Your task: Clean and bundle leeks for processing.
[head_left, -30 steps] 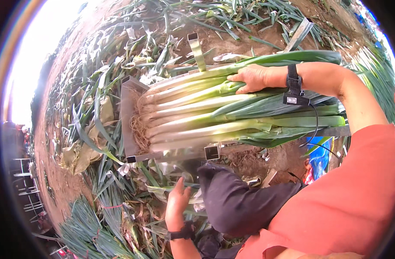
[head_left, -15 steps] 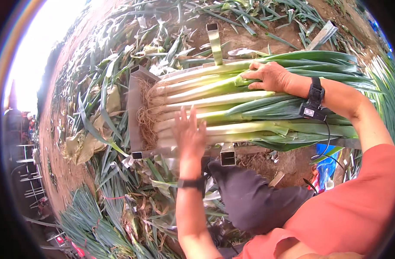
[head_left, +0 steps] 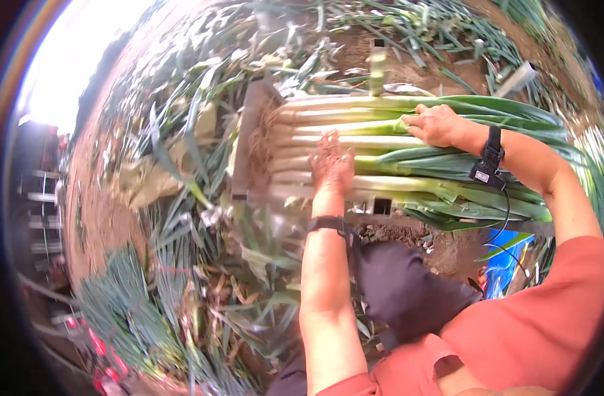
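A row of leeks (head_left: 381, 142) lies side by side in a metal rack (head_left: 244, 145), with white shanks and root ends on the left and green leaves to the right. The roots (head_left: 265, 132) rest close to the rack's upright end plate. My left hand (head_left: 332, 164) lies over the white shanks, fingers stretched out and somewhat apart. Farther right, my right hand (head_left: 439, 125) has its fingers curled on one leek where white turns to green. Its fingertips are partly hidden.
Metal posts (head_left: 378, 66) rise at the rack's far side. Cut leaves (head_left: 262, 59) litter the soil beyond. A heap of leeks (head_left: 130, 310) lies at lower left, and a blue plastic sheet (head_left: 506, 264) sits near my right side. My knee (head_left: 407, 284) is against the rack's near side.
The whole view has shifted, so the rack sits farther right. My left hand has settled onto the shanks from a blurred motion. My right hand's fingers have drawn in on a leek.
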